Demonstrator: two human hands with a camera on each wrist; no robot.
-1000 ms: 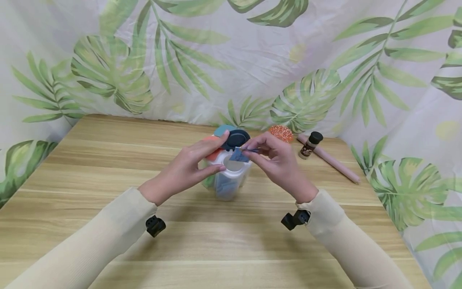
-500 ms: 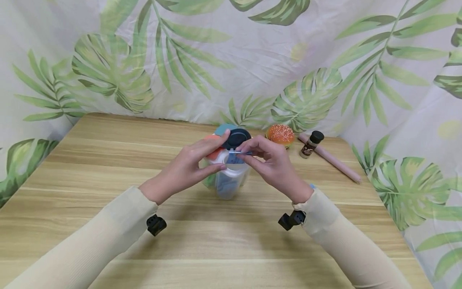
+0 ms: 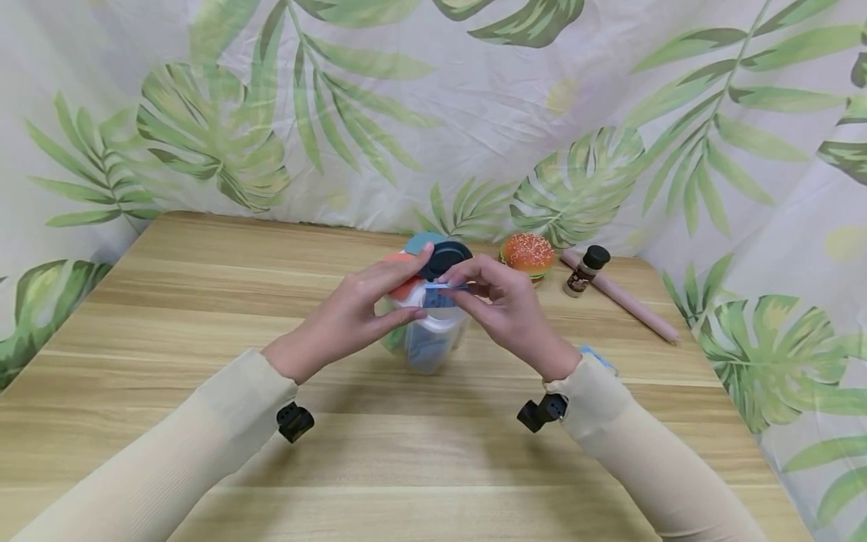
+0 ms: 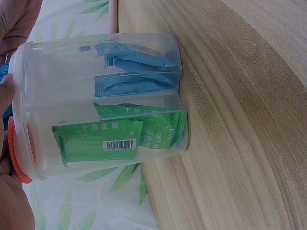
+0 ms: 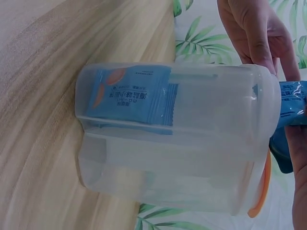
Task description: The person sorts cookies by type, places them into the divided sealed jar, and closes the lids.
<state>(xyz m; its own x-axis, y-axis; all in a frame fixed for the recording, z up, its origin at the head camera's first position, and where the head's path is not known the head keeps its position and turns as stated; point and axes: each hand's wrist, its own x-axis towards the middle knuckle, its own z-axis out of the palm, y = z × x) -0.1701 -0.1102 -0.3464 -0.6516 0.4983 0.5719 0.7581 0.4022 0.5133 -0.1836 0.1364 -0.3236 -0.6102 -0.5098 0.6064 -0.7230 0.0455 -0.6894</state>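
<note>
A clear plastic storage container (image 3: 428, 350) with several compartments stands upright on the table. Its dark blue lid (image 3: 445, 260) is flipped up over one round opening. My left hand (image 3: 342, 309) holds the container's top, thumb on the front rim and fingertips by the raised lid. Between thumb and fingers, my right hand (image 3: 504, 305) pinches a blue snack packet (image 5: 291, 98) at the open mouth. Through the wall, blue packets (image 4: 136, 84) show in one compartment and green cake packets (image 4: 98, 141) in another. Part of the orange lid (image 3: 406, 289) is covered by my left hand.
Another blue packet (image 3: 599, 360) lies on the table beside my right wrist. Farther back are a toy hamburger (image 3: 527, 254), a small black-capped bottle (image 3: 586, 271) and a pink rod (image 3: 633, 307). A leaf-print cloth (image 3: 352, 113) hangs behind the table.
My right hand has shifted slightly left, bringing the pinched packet from the opening's right side over its middle. The packet beside my right wrist has come into view. My left hand stays put.
</note>
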